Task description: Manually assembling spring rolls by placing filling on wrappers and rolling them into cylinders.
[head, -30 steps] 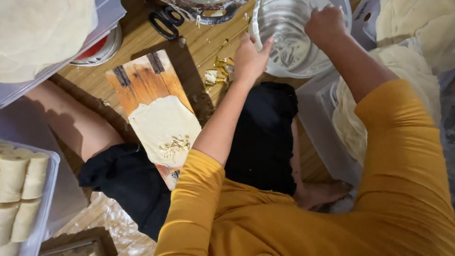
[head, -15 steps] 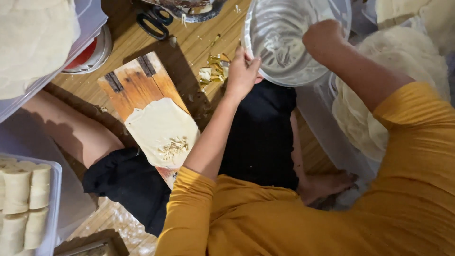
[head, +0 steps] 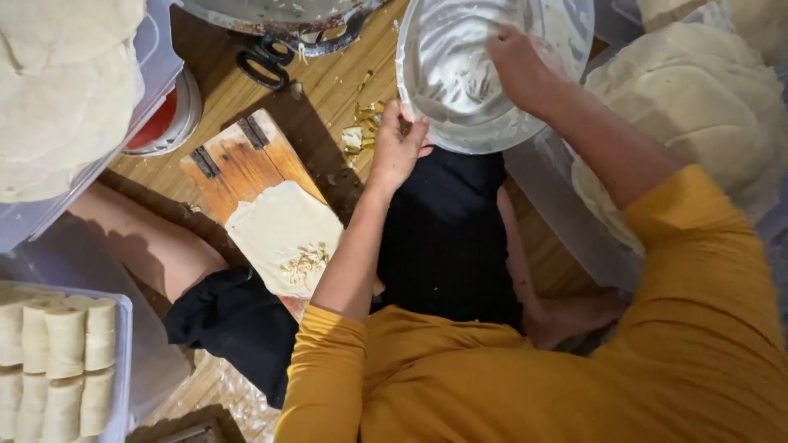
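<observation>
Down in the head view, the left hand (head: 400,148) grips the near rim of a round metal bowl (head: 435,49), its fingers (head: 414,131) curled over the edge and holding it at a tilt above the person's lap. The right hand (head: 519,70) is inside the bowl, its fingers bent down against the white paste smeared over the inner wall; whether they pinch anything I cannot tell, since the back of the hand hides the tips.

Just left of the left forearm, a wooden board (head: 246,164) lies on the wooden floor (head: 328,82), and on it sits a pale dough sheet (head: 279,230) with a small heap of shredded filling (head: 304,264) near its lower edge. Beyond the board lie black scissors (head: 263,61) and some yellowish scraps (head: 361,131). Stacks of flat dough rounds (head: 57,98) fill a clear tray at upper left, and another stack lies at the right. At lower left, a plastic container (head: 123,361) holds rolled dough pieces (head: 66,344) in rows.
</observation>
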